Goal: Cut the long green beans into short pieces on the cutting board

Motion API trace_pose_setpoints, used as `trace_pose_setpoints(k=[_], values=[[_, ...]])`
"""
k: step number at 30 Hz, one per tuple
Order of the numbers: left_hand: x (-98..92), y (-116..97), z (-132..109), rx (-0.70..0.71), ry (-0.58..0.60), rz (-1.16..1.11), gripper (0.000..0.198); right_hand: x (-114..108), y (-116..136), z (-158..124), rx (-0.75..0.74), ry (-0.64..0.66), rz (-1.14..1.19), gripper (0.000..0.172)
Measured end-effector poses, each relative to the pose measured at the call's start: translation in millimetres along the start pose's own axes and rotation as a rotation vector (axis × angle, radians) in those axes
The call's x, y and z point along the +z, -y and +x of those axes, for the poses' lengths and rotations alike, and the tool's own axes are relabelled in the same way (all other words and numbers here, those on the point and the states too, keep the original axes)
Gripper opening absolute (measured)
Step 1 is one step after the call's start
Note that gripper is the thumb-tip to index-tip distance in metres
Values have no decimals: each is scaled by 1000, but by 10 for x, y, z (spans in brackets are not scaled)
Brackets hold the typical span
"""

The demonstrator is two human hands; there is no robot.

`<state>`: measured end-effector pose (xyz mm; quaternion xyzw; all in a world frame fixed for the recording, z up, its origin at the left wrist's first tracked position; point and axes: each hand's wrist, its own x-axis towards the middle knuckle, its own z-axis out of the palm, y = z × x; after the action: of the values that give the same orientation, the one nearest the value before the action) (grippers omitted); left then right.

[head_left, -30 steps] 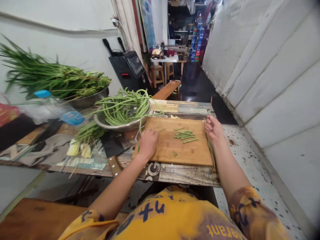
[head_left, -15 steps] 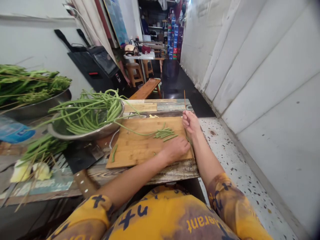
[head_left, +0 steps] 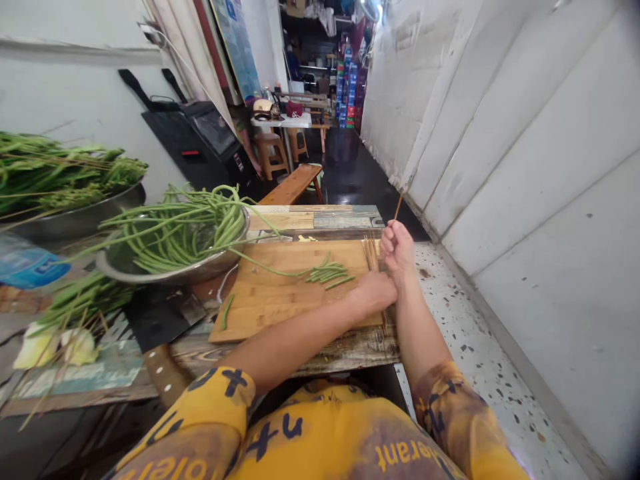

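My right hand [head_left: 398, 245] is closed around a thin bamboo skewer [head_left: 399, 205], whose tip rises above the fist. Just below it, my left hand [head_left: 376, 292] is closed near the right wrist, and its fingertips are hidden. Several more skewers [head_left: 371, 252] lie along the right edge of the wooden cutting board [head_left: 280, 307]. Short cut pieces of green long bean [head_left: 327, 273] are grouped on the board, left of my hands. One separate bean piece [head_left: 227, 312] lies near the board's left side.
A metal bowl [head_left: 150, 272] of whole long beans [head_left: 200, 227] stands left of the board, one bean trailing onto it. Beyond are a larger bowl of greens [head_left: 65, 173], a plastic bottle [head_left: 30, 263] and a wooden knife handle [head_left: 165, 373]. A wall [head_left: 525, 133] runs along the right.
Both hands have moved right, towards and past the board's edge. The skewer in my right hand now leans to the right, and the skewers on the board's edge have come into sight.
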<state>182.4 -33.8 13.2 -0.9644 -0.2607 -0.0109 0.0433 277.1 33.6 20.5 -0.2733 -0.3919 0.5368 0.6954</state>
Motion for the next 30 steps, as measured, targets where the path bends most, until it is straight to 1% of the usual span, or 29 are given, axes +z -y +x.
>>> trace_pose_setpoints(k=[1,3,4,5,7,8,9,10,11,12,13,14,15,17,19,22,27,30], values=[[-10,18,-58,5,-30,0,19,7,102,-13,-39,-18,-5,23],[0,75,-278,-46,-106,-9,17,32,313,-89,-102,-45,-24,22],[24,113,-434,-133,-130,-23,15,49,406,-163,-117,-50,-40,21],[61,153,-608,-248,-148,-52,14,68,480,-266,-118,-49,-61,19],[158,229,-965,-467,-216,-142,15,102,544,-562,-59,-16,-130,17],[209,259,-1123,-537,-257,-212,13,116,531,-748,-10,9,-174,20],[256,281,-1256,-567,-309,-285,11,127,491,-950,54,49,-252,24],[296,293,-1360,-582,-361,-354,9,135,431,-1159,116,136,-484,29],[331,296,-1433,-584,-411,-414,8,140,358,-1363,104,199,-700,32],[358,290,-1479,-579,-456,-463,8,143,283,-1551,18,226,-900,32],[379,277,-1503,-579,-493,-499,9,144,213,-1716,-68,254,-1056,31],[393,259,-1511,-583,-523,-524,11,145,154,-1851,-115,284,-1171,31],[403,240,-1508,-591,-549,-539,12,146,108,-1953,-134,305,-1258,32],[411,204,-1493,-620,-585,-545,15,154,61,-2067,-109,345,-1361,32],[412,185,-1480,-650,-587,-535,16,169,50,-2097,-69,380,-1407,32],[414,192,-1474,-668,-557,-530,15,191,36,-2090,-54,423,-1422,32],[418,244,-1468,-651,-533,-546,13,181,-50,-2115,-47,430,-1414,33],[425,271,-1460,-628,-543,-562,13,159,-88,-2122,-48,428,-1406,33]])
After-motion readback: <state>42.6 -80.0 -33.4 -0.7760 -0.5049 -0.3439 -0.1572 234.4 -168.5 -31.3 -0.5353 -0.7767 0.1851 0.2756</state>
